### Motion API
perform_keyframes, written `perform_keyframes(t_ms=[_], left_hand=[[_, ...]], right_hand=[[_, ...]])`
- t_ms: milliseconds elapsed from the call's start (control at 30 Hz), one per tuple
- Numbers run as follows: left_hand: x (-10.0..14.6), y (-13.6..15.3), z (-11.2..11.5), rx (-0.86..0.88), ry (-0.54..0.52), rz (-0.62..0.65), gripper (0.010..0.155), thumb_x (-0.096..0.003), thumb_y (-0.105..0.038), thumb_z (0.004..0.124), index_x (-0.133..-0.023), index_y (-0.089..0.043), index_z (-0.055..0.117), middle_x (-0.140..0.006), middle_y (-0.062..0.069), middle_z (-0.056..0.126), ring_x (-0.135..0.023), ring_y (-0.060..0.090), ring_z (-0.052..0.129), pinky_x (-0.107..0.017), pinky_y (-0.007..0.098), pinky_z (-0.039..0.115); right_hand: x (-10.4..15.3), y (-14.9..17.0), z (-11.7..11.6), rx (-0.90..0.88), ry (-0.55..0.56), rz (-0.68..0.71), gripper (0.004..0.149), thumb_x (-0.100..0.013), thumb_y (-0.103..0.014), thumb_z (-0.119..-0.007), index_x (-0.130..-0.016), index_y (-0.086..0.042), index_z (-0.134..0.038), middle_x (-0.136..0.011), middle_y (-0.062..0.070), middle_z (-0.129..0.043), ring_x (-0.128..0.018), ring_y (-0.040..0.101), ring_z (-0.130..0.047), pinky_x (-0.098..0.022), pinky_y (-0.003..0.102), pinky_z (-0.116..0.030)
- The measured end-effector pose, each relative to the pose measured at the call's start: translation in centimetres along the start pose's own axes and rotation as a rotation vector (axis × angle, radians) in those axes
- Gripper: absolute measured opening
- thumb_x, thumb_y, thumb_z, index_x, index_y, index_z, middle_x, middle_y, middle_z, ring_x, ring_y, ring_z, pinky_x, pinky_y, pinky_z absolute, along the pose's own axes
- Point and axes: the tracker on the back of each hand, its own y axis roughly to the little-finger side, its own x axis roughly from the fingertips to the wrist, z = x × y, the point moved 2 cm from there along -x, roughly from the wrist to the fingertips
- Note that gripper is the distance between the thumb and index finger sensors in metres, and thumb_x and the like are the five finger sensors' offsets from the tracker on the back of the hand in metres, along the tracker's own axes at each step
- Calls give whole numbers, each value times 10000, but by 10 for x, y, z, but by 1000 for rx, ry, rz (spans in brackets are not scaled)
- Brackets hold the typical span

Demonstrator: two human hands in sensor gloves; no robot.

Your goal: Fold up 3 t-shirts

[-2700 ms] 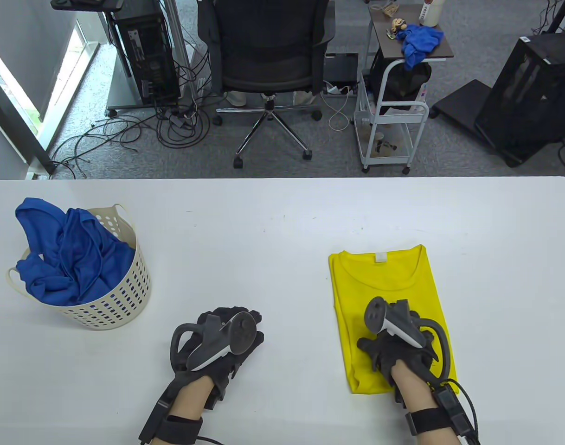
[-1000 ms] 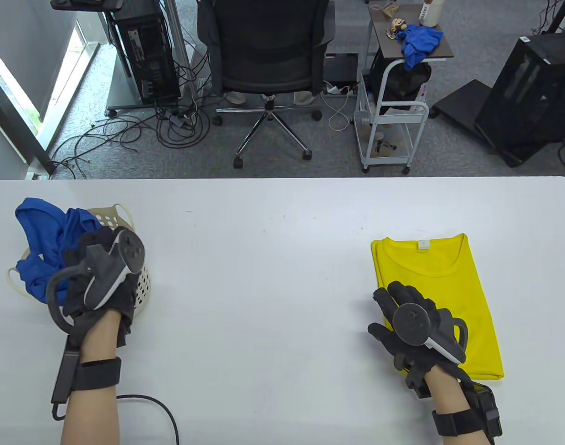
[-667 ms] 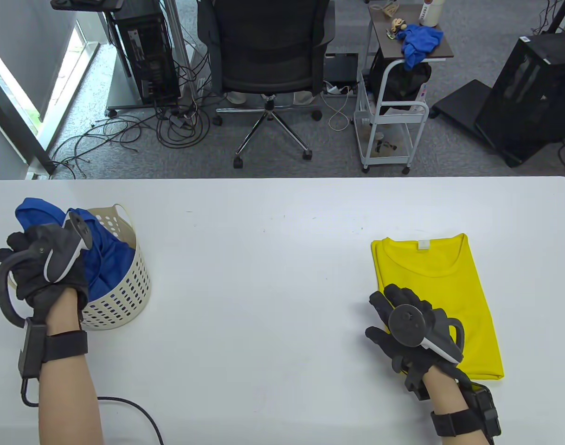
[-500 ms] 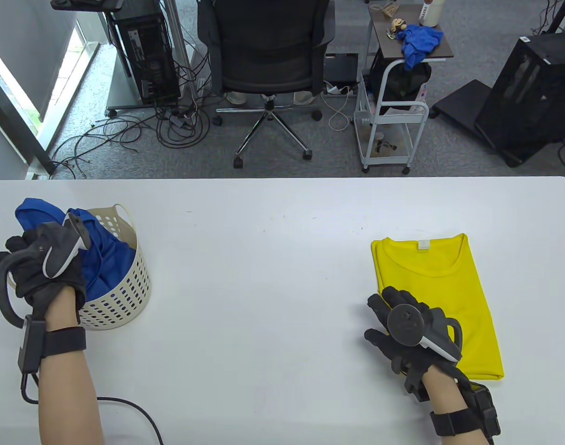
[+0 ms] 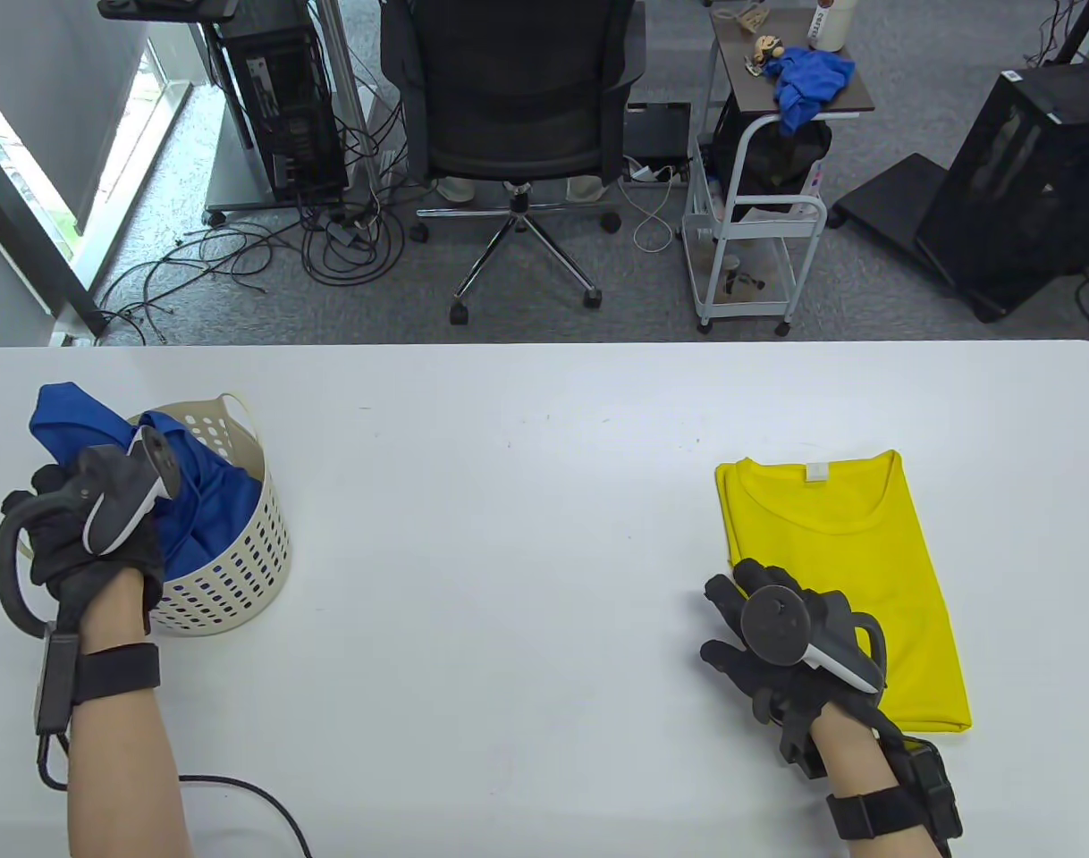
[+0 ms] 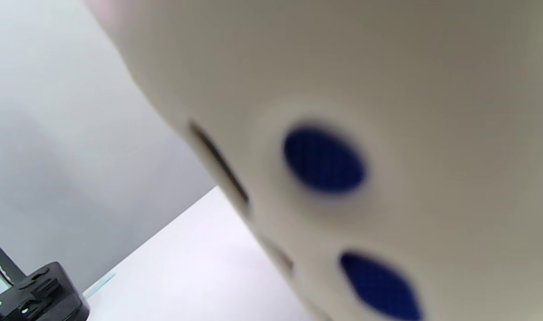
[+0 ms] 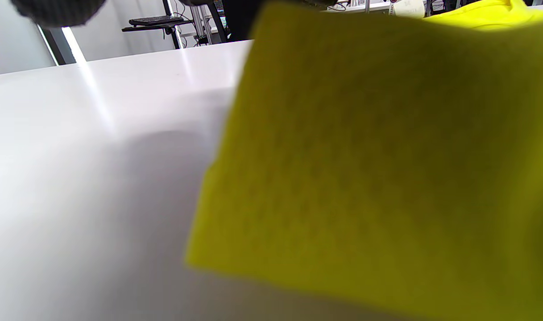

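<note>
A crumpled blue t-shirt (image 5: 209, 500) fills a beige perforated basket (image 5: 232, 572) at the table's left. My left hand (image 5: 39, 518) is over the basket's left side with its fingers curled into the blue cloth, gripping it. The left wrist view is blurred and shows only the basket wall (image 6: 409, 89) up close, with blue cloth (image 6: 323, 159) behind its holes. A folded yellow t-shirt (image 5: 857, 554) lies flat at the right, collar away from me. My right hand (image 5: 732, 617) has its fingers spread at the shirt's left edge and holds nothing. The right wrist view shows the yellow shirt (image 7: 387, 156) up close.
The white table (image 5: 509, 536) stretches between the basket and the yellow shirt. A black cable (image 5: 240, 791) from my left wrist lies at the near left. An office chair (image 5: 518, 107) and a cart (image 5: 750, 241) stand on the floor beyond the far edge.
My right hand slid the yellow shirt to the right, then let go and drew back a little. My left hand reached into the basket, closed on the blue shirt and tugged it slightly.
</note>
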Motion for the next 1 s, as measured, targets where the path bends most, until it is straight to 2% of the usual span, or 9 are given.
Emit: perform_keyframes(t_ms=[67, 233, 333, 467, 633, 767, 1000], left_hand=[[9, 3, -13, 24, -80, -9, 407, -458, -488, 727, -853, -409, 674, -1093, -102, 654, -1079, 194, 615, -814, 528, 553], [33, 8, -46, 133, -209, 26, 405, -446, -463, 724, -841, -397, 662, -1012, -117, 776, -983, 182, 780, -773, 497, 644], [50, 13, -71, 259, -256, 50, 390, -438, -448, 713, -823, -406, 668, -826, -145, 921, -816, 125, 930, -701, 459, 739], [74, 18, -108, 307, -320, 72, 397, -435, -441, 701, -830, -412, 670, -729, -147, 965, -691, 91, 980, -655, 435, 779], [114, 14, -157, 363, -400, 140, 402, -441, -431, 695, -842, -414, 674, -715, -138, 967, -655, 93, 980, -649, 435, 780], [149, -6, -188, 377, -458, 219, 406, -444, -425, 690, -849, -427, 672, -717, -134, 963, -646, 93, 974, -652, 437, 776], [212, -65, -228, 370, -554, 384, 407, -445, -425, 686, -852, -436, 671, -718, -136, 961, -637, 88, 973, -653, 434, 776]], right_hand=[[0, 0, 1, -4, 7, 3, 704, -416, -543, -710, -1018, -319, -420, -1150, 92, -275, -1068, 427, -337, -734, 713, -371], [2, -1, 5, -11, 22, 10, 703, -417, -541, -709, -1018, -316, -422, -1149, 95, -271, -1067, 428, -333, -733, 712, -370], [3, -1, 8, -21, 34, 18, 701, -417, -541, -709, -1017, -315, -424, -1148, 94, -268, -1066, 428, -331, -733, 713, -368], [4, -1, 11, -38, 44, 24, 700, -418, -540, -709, -1017, -313, -428, -1148, 98, -267, -1066, 429, -325, -733, 713, -367], [6, 0, 14, -53, 54, 30, 697, -418, -538, -709, -1017, -310, -433, -1147, 99, -264, -1065, 431, -323, -732, 713, -364], [7, -1, 16, -56, 63, 37, 695, -419, -538, -709, -1016, -310, -436, -1147, 100, -265, -1064, 431, -325, -731, 713, -366], [8, -3, 17, -61, 76, 51, 690, -420, -536, -708, -1015, -311, -441, -1147, 100, -266, -1064, 433, -324, -732, 713, -366]])
